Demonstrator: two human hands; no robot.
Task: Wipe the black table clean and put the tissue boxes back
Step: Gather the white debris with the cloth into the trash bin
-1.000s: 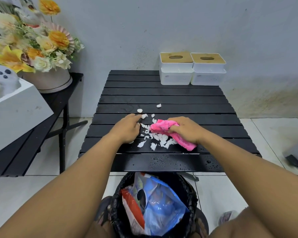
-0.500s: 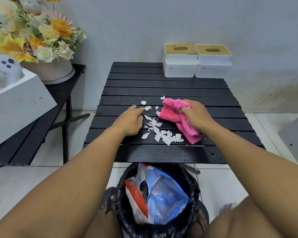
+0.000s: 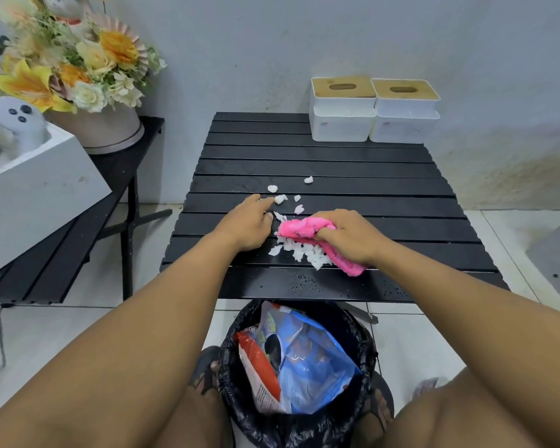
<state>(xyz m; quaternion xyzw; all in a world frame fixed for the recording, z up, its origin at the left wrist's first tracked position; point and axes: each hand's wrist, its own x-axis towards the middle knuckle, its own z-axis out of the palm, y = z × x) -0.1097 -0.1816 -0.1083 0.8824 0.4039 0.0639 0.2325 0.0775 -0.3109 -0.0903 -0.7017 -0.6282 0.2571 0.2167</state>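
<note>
Head view shows the right hand (image 3: pixel 349 240) gripping a pink cloth (image 3: pixel 304 229), seemingly to herd white scraps (image 3: pixel 307 253) toward the bin (image 3: pixel 362 344), the left hand (image 3: pixel 249 226) relaxed as a stop, and the tissue boxes (image 3: pixel 374 124) parked at the back of the bench (image 3: pixel 304 150).

Wall: you are facing a pale grey wall (image 3: pixel 304 43) that is running plain across the whole back of the view.
Floor: white tiles (image 3: pixel 434 344) with thin dark joints are lying underfoot.
Stain: a brownish patch (image 3: pixel 514 176) is showing low on the wall at your right, just above the tiles.
Black bench: a slatted black bench (image 3: pixel 304 150) is standing against the wall straight ahead of you.
Side bench: a second slatted side bench (image 3: pixel 62 263) is standing apart at your left, carrying a pot of yellow, orange and cream flowers (image 3: pixel 62 59) and a white box (image 3: pixel 36 195).
Bin: a black-lined bin (image 3: pixel 304 425) is sitting on the floor at the black bench's near edge, holding crumpled wrappers (image 3: pixel 311 367).
Light: soft, even light is falling everywhere, leaving only faint shadows.
</note>
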